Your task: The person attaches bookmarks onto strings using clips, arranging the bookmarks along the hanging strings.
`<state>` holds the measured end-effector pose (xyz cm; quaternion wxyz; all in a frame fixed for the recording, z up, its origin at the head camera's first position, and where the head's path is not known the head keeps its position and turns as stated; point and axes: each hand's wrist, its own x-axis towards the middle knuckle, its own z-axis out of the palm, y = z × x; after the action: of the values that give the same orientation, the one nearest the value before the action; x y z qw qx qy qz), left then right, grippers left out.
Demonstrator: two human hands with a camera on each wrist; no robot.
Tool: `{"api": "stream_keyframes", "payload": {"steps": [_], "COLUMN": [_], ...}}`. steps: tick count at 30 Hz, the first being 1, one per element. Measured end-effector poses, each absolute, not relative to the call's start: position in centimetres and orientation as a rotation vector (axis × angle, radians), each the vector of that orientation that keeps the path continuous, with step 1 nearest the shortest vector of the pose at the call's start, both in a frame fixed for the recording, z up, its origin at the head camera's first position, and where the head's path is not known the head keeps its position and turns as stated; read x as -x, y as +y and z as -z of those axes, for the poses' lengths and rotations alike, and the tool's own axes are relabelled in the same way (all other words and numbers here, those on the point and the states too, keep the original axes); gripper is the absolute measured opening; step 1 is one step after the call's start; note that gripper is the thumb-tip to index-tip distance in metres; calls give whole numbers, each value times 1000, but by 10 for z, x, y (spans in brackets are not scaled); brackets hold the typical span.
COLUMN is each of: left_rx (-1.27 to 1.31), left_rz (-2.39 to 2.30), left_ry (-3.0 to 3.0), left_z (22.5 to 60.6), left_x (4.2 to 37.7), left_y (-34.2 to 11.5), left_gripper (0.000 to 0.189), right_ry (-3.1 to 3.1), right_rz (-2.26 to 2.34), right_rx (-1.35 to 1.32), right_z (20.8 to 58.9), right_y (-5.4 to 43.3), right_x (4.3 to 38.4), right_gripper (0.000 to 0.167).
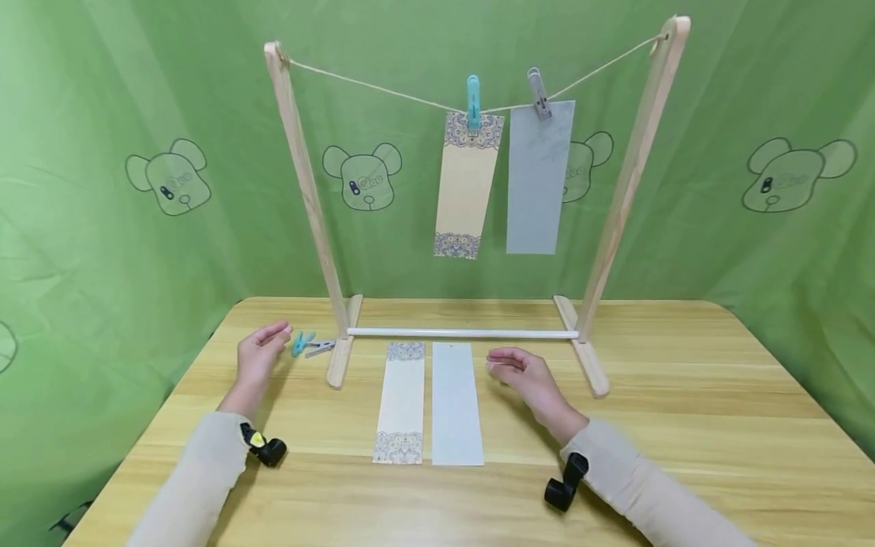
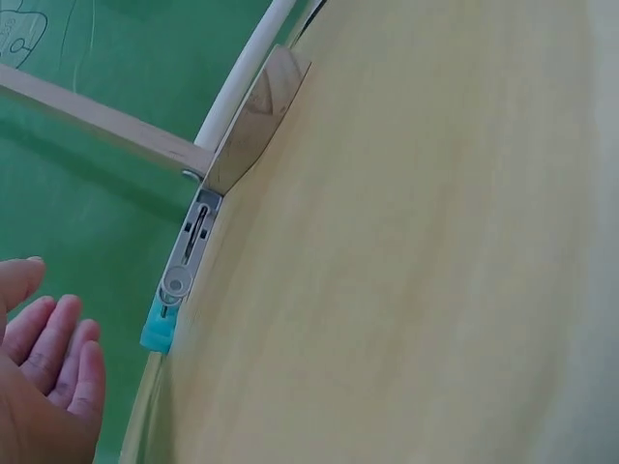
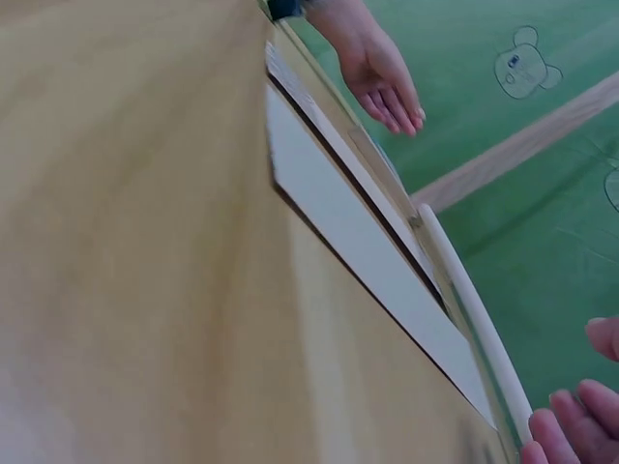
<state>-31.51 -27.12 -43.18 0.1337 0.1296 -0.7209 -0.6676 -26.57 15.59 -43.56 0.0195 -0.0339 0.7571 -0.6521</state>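
My left hand hovers at the left of the table, fingers loosely bent and holding nothing. Just right of it lie a teal clothespin and a grey clothespin. My right hand is to the right of two paper strips, also with nothing in its relaxed fingers. One strip is a cream patterned card; beside it lies a pale blue-grey card. On the string hang another cream card under a teal clothespin and a blue-grey card under a grey clothespin.
A wooden stand holds the string between its left post and right post. A white rod joins the posts low down, above the wooden table. Behind hangs a green curtain with bear drawings.
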Motion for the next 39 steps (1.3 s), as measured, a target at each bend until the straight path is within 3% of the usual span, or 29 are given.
{"api": "stream_keyframes", "payload": {"steps": [12, 22, 39], "left_rx": [-525, -576, -601], "left_rz": [1967, 1850, 1785], "left_ry": [-2138, -2205, -2175], "left_z": [439, 443, 447], "left_x": [328, 336, 343], "left_y": [-274, -269, -251], "left_gripper": [43, 41, 42], "right_ry": [2382, 2718, 2983], "right_rz": [2034, 1725, 1227], "right_rx": [-19, 103, 357], "right_z": [454, 457, 461], "right_y": [127, 117, 109], "right_x": [252, 244, 238], "right_gripper": [42, 48, 87]}}
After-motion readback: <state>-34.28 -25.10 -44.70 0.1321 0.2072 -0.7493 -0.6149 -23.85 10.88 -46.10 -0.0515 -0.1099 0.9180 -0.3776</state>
